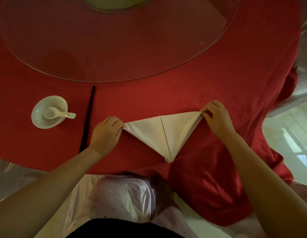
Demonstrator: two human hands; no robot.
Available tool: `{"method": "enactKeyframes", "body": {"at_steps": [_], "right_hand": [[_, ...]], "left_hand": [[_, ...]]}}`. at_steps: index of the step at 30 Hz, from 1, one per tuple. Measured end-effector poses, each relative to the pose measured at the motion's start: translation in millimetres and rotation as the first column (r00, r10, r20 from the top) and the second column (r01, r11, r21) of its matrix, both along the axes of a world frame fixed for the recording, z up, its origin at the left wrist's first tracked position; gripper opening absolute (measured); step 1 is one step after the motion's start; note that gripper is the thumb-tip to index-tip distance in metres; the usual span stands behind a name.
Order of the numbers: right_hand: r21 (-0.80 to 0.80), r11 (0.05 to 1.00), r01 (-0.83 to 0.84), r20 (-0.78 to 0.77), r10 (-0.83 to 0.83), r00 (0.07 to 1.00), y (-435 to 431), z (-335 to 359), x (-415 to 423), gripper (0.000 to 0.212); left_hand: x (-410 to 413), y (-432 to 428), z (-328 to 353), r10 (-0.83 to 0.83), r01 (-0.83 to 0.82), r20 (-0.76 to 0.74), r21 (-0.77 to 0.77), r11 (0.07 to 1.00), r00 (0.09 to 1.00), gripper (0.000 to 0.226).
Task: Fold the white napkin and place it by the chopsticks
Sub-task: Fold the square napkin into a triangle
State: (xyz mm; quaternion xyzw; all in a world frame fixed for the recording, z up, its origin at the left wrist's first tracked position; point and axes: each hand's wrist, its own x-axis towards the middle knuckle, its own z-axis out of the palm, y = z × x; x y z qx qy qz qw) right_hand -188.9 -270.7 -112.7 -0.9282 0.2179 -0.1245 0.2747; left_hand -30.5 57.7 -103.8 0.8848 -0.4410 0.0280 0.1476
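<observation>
The white napkin [159,133] lies on the red tablecloth, folded into a triangle whose tip points toward me, with a seam down its middle. My left hand [106,133] pinches its left corner. My right hand [216,115] pinches its right corner, which sits slightly farther from me. A pair of black chopsticks [88,117] lies straight on the cloth just left of my left hand, running away from me.
A white bowl [39,121] holding a white ceramic spoon [56,113] sits left of the chopsticks. A large glass turntable [166,54] covers the table's middle. The red tablecloth [209,186] drapes over the near edge; a chair seat [115,194] in clear plastic is below.
</observation>
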Motion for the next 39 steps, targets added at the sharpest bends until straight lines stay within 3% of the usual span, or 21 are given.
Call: {"method": "enactKeyframes", "body": {"at_steps": [7,13,15,17,19,27,34,39], "right_hand": [[0.024,1.000,-0.005,0.003,0.005,1.000,2,0,-5,0.012],[-0.048,0.996,0.079,0.098,-0.074,0.992,28,19,4,0.038],[-0.102,0.994,-0.049,0.017,0.051,0.999,58,25,27,0.045],[-0.168,0.960,-0.223,-0.176,0.193,0.965,91,15,39,0.052],[-0.215,0.937,-0.277,-0.316,0.201,0.927,109,-4,35,0.055],[-0.283,0.920,-0.270,-0.363,0.158,0.918,105,-24,25,0.061],[-0.338,0.938,-0.082,-0.353,-0.046,0.934,51,-26,5,0.058],[-0.182,0.979,-0.092,-0.312,0.031,0.950,34,-25,0,0.054]], "left_hand": [[5,4,3,-0.084,0.078,0.055,0.100,0.992,0.995,0.025],[-12,-20,14,0.028,-0.028,-0.021,-0.016,0.999,0.999,0.043],[-28,-48,9,0.032,-0.032,-0.065,0.003,0.999,0.997,0.046],[-45,-69,-3,0.052,-0.040,-0.112,0.112,0.993,0.992,0.050],[-57,-77,-19,0.094,-0.065,-0.117,0.229,0.971,0.989,0.056],[-64,-77,-36,0.121,-0.107,-0.037,0.270,0.957,0.992,0.061],[-64,-77,-37,0.134,-0.118,-0.045,0.262,0.958,0.990,0.063],[-64,-77,-34,0.132,-0.111,-0.054,0.283,0.953,0.990,0.065]]}}
